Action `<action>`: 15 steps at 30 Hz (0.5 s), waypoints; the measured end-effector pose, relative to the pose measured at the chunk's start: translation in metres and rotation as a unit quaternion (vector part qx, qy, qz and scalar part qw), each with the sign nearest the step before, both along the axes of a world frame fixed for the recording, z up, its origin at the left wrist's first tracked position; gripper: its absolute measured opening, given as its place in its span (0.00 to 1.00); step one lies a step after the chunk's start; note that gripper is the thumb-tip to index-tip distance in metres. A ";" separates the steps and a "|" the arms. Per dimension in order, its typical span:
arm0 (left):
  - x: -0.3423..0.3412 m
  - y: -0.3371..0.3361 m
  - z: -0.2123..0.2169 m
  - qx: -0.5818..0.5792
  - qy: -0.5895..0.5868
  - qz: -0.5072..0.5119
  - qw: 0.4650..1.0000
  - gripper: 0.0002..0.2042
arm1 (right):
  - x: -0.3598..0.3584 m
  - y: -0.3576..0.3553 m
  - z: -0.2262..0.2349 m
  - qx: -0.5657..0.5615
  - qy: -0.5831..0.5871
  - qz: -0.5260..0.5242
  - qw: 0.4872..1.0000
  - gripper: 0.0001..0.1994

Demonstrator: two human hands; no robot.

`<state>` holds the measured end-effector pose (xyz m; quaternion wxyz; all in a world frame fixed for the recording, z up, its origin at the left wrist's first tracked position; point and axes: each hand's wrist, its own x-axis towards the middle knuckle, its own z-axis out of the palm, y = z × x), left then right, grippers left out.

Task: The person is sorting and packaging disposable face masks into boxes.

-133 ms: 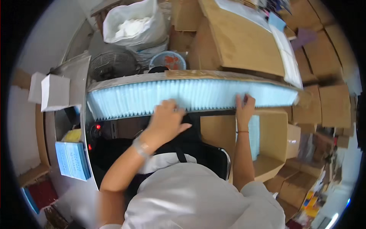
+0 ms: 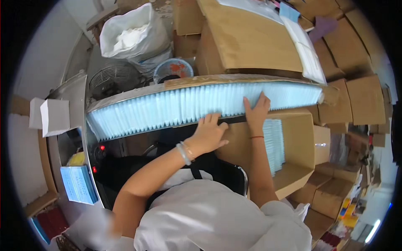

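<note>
Pale blue, thin, upright pieces (image 2: 167, 105) fill one long row that crosses my view from left to right, too many and too tightly set for me to count. I see two hands at that row. The left hand (image 2: 208, 134) is at its near edge around the middle, fingers loosely bent and thumb well apart from them, with nothing visible in its grasp. The right hand (image 2: 257, 113) reaches onto the row further along, thumb and fingers parted, tips against the pieces; I cannot tell whether it pinches any of them. One grey bangle (image 2: 183, 153) circles the left wrist, and one thin reddish band (image 2: 256, 137) the right.

The row looks slightly curved in my wide lens, its near edge notched like teeth where the pieces meet, its surface smooth and a little glossy, whiter toward the right end. It lies along one long ledge (image 2: 138, 93), in front of one large carton (image 2: 261, 46).

Below the right hand I count one open cardboard box (image 2: 300, 144), with more pale blue pieces (image 2: 274, 146) inside. Beyond the ledge stand one white sack (image 2: 157, 39), one fan (image 2: 112, 80) and one light-blue bucket (image 2: 163, 70). Two small red lights (image 2: 101, 147) glow at the left.
</note>
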<state>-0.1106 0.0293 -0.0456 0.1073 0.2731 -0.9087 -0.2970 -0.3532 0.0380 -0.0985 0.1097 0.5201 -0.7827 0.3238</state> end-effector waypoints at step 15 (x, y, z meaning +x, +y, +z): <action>-0.036 0.011 -0.014 0.383 0.270 0.317 0.824 0.46 | -0.002 -0.002 0.001 0.077 -0.051 -0.076 0.993 0.46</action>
